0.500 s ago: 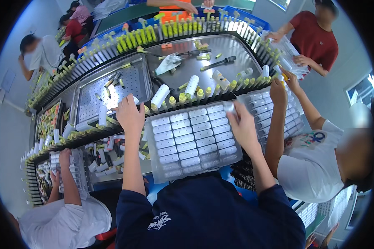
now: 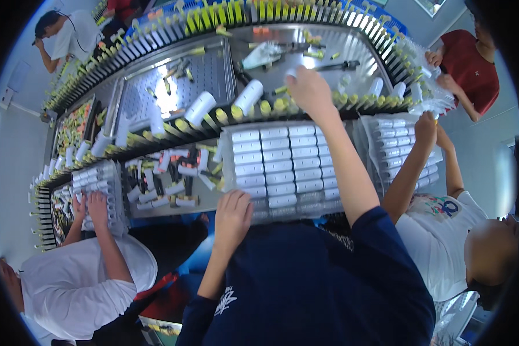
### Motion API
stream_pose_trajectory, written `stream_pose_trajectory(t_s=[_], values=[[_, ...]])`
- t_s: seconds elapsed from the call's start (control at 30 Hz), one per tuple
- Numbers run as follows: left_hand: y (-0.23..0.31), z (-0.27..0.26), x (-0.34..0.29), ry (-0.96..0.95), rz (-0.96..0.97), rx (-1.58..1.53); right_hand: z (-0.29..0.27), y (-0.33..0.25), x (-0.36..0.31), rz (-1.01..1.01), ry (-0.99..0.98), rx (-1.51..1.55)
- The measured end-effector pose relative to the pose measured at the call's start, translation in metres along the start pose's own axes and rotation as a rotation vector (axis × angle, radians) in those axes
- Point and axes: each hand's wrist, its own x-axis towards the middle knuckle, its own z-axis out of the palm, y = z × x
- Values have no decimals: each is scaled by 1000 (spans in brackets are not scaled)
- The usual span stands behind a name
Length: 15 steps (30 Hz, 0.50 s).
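Note:
A clear plastic tray (image 2: 282,214) in front of me holds columns of white cylinders (image 2: 282,187); its front pockets look transparent, without white pieces. My left hand (image 2: 232,216) is closed at the tray's near left corner, fingers curled down; whatever is in them is hidden. My right hand (image 2: 311,92) reaches beyond the tray over the slotted line, its fingers closed around a small white cylinder end (image 2: 292,72). My right forearm covers part of the tray's right columns. Two white tubes (image 2: 200,108) lean on the line left of my right hand.
Yellow-tipped holders (image 2: 265,108) run along the black line. Behind it are a perforated metal tray (image 2: 138,95) and a white glove (image 2: 263,55). Loose white and dark pieces (image 2: 167,173) lie left of my tray. Co-workers' hands work at a left tray (image 2: 106,173) and a right tray (image 2: 393,141).
My left hand has come back from the line to the tray's near left corner. My right hand has moved from the tray's far right corner up over the line. The view has shifted.

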Motion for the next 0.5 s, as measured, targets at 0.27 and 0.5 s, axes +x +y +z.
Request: stream_pose_trajectory(t_s=[0.27, 0.5], values=[[-13, 23, 25, -192, 38, 36, 38, -59, -31, -228, 154, 97], [-26, 38, 35, -269, 179, 243, -5, -54, -190, -254, -1, 500]])
